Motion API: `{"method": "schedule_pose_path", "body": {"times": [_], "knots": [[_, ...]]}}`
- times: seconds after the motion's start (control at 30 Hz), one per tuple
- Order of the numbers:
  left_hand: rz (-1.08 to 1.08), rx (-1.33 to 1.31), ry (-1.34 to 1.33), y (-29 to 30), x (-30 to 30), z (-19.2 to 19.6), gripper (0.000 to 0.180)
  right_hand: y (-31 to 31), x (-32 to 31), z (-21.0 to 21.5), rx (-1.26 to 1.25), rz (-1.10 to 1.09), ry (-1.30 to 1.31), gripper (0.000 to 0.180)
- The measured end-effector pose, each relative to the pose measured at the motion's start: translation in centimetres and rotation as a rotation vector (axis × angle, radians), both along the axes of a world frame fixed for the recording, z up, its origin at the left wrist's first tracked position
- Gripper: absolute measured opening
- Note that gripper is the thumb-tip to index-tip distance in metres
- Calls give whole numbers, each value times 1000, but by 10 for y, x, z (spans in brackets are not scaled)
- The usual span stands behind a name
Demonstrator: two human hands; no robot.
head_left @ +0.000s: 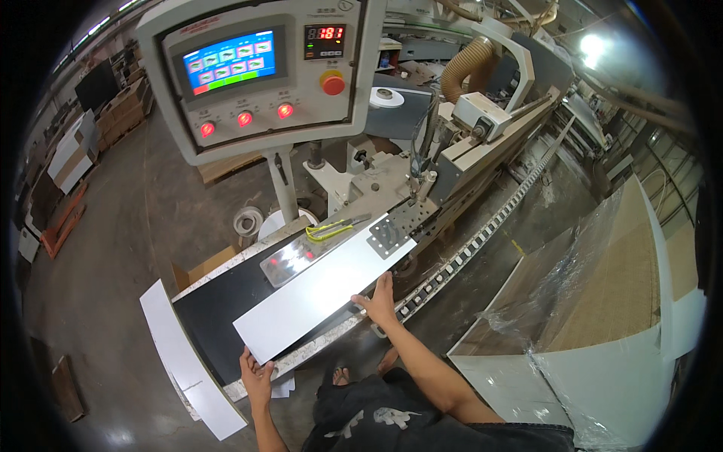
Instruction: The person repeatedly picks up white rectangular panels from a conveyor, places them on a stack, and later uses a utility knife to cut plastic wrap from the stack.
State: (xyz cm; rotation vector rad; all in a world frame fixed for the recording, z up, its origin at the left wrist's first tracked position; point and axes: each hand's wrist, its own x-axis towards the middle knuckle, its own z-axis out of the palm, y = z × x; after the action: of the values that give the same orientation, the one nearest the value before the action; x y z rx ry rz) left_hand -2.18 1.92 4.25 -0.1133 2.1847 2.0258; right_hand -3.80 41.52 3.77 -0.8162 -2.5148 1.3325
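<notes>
A long white panel (312,297) lies at a slant on the machine's bed, its far end against the dark perforated plate (388,234). At its near left corner my left hand (257,378) grips the edge, thumb and fingers at the board. My right hand (379,303) holds the long right edge farther up, thumb on the panel and fingers along its side. Beneath and to the left of the panel shows the black bed surface (215,324). A metal switch plate (280,265) with red lights sits beside the panel's left edge.
A control box (263,75) with a lit screen and red buttons stands above the bed on a post. Another white panel (188,361) lies across the bed's near end. A roller rail (467,256) runs along the right. Plastic-wrapped boards (572,286) stand at right.
</notes>
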Motion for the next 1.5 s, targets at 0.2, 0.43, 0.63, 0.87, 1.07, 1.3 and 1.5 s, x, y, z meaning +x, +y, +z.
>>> {"method": "schedule_pose_path", "body": {"times": [0.2, 0.43, 0.63, 0.87, 1.07, 1.3, 1.5], "knots": [[-10, -316, 23, 20, -11, 2, 66, 32, -4, -4, 291, 103, 21, 138], [-83, -770, 381, 105, -16, 21, 60, 117, -11, -1, 242, 95, 60, 125], [-117, -910, 505, 168, -29, 19, 59, 183, -20, 8, 218, 68, 33, 125], [-217, -1006, 598, 235, -52, 12, 60, 257, -28, 17, 252, -13, -13, 125], [-222, -1020, 481, 308, -61, 1, 72, 194, 8, -2, -815, -9, 120, 74], [-581, -715, 628, 305, -75, 40, 59, 93, 15, 47, -1480, -98, 375, 111], [-530, -305, 536, 260, -42, 79, 44, 124, -17, 61, -1506, -225, 575, 116]]}}
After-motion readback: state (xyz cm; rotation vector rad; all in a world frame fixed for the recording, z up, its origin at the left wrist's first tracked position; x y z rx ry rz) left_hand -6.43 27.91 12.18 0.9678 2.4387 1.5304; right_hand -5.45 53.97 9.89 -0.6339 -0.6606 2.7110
